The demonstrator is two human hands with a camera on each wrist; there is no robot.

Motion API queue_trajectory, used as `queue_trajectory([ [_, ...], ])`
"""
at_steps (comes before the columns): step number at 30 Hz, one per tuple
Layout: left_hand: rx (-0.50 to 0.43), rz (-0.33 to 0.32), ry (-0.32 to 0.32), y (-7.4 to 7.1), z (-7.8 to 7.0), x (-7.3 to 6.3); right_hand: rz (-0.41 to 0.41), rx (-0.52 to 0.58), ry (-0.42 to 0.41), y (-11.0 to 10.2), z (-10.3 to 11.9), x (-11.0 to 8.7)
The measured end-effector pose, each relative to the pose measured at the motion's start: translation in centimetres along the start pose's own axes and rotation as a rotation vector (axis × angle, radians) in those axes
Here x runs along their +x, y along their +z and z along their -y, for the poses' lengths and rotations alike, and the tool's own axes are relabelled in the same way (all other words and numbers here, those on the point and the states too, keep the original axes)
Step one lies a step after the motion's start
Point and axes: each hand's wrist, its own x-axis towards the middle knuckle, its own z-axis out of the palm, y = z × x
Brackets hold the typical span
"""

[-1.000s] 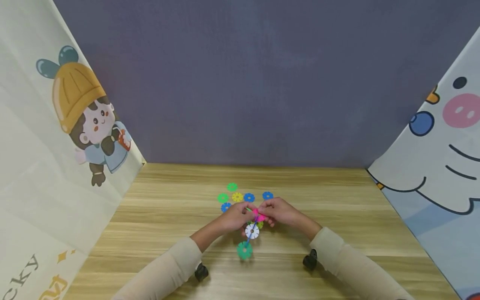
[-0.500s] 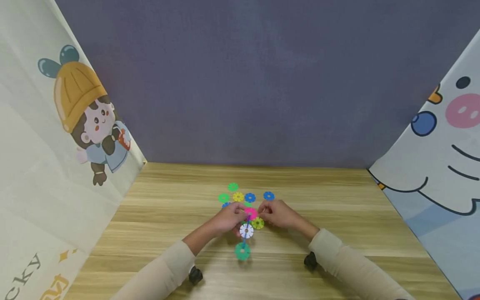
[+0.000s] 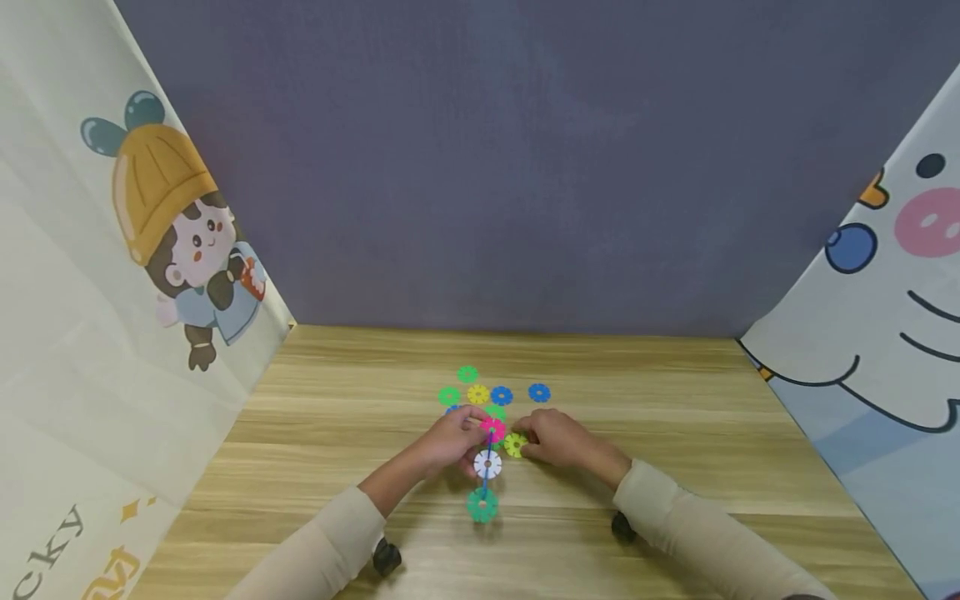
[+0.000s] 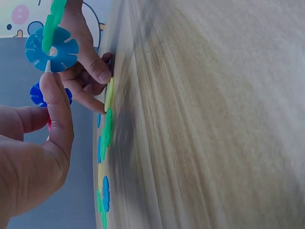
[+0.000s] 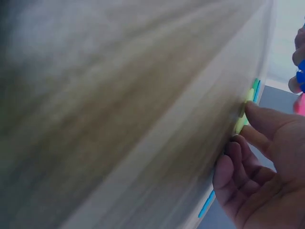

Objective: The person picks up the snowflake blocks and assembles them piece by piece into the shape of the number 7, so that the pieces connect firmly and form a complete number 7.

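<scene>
In the head view my left hand [image 3: 448, 440] pinches the pink slotted disc [image 3: 498, 428] at the top of a joined string of flower-shaped plastic discs. Below the pink one hang a white disc [image 3: 478, 467] and a teal-green disc [image 3: 474, 508], linked by blue discs seen edge-on. The left wrist view shows a light blue disc [image 4: 66, 47] and a dark blue disc [image 4: 36, 93] of this string beside the fingertips. My right hand [image 3: 561, 440] is down at the table, thumb and index finger gripping the edges of a yellow-green disc [image 3: 513, 447].
Loose discs lie on the wooden table [image 3: 675, 400] beyond the hands: a green disc [image 3: 467, 367], a yellow disc [image 3: 477, 387], a blue disc [image 3: 502, 389] and another blue disc [image 3: 539, 387] farther right. A grey wall [image 3: 480, 167] closes the back.
My right hand has let go of the pink disc and come down to the yellow-green disc on the table. The left hand has moved slightly left, carrying the string of discs.
</scene>
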Motion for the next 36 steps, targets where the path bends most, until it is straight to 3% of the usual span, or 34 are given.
queue_trajectory([
  [18, -0.027, -0.004, 0.007, 0.4, 0.0, 0.3, -0.066, 0.047, 0.072, -0.1, -0.3, -0.4],
  [23, -0.037, -0.015, 0.019, 0.4, 0.0, 0.4, -0.078, 0.061, 0.042, -0.5, -0.5, -1.1],
  [36, -0.043, -0.016, 0.023, 0.4, -0.1, 0.5, -0.222, 0.054, -0.061, -1.3, 0.2, -1.9],
])
